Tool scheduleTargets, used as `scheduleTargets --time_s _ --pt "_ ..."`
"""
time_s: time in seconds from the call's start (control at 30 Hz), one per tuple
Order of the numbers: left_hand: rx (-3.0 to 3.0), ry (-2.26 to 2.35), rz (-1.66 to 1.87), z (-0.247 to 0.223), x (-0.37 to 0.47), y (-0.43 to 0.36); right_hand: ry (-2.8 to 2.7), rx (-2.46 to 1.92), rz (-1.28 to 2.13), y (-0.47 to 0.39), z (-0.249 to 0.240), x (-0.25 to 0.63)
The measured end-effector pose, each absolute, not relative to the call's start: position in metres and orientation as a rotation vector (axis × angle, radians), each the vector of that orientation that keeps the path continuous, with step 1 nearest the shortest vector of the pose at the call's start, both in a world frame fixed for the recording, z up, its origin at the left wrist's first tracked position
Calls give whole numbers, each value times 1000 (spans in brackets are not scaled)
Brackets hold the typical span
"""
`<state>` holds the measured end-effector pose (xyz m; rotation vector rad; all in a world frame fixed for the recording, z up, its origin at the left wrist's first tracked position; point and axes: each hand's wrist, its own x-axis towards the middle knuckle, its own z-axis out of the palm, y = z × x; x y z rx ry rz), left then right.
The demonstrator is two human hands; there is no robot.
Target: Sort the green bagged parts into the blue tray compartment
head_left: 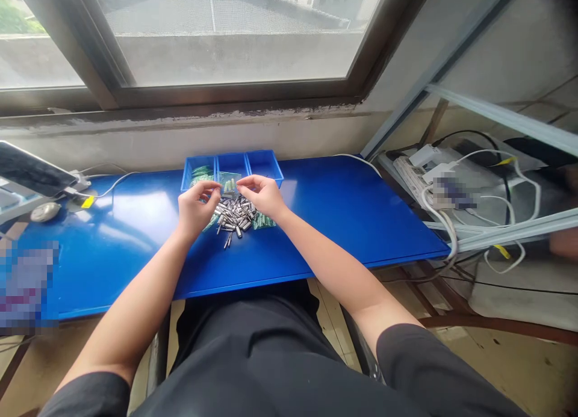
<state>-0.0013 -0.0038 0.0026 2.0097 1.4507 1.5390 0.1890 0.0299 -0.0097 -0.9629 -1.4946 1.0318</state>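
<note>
My left hand (198,206) and my right hand (262,194) face each other above a pile of small metal parts (237,215). Between them a small clear bag (229,184) with pale green pieces is held up, its edges at my fingertips. Thumb and fingers are pinched together on both hands. Three joined blue bins (218,158) stand behind; the left one holds green packets (201,172). More green packets (263,221) lie by the pile under my right hand.
The blue table (334,212) runs below a window. At the left are a tablet-like screen (34,170) and a mouse (46,211). A metal rack with power strips (413,179) and white cables stands at the right.
</note>
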Motion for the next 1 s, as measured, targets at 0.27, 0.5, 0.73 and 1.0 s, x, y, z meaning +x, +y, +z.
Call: scheduleTargets --time_s 0.27,0.5,0.73,1.0 --pt "1945 1446 1555 -1 -1 0 -1479 -947 1042 30 -9 187" --pt "1954 1446 1560 -1 -2 -1 -1334 -875 1155 35 -10 188" --pt "1994 1398 1510 1 -2 -1 -1509 -942 1041 29 -9 190" --pt "2108 1366 1400 -3 -2 1 -1681 -900 870 21 -10 187"
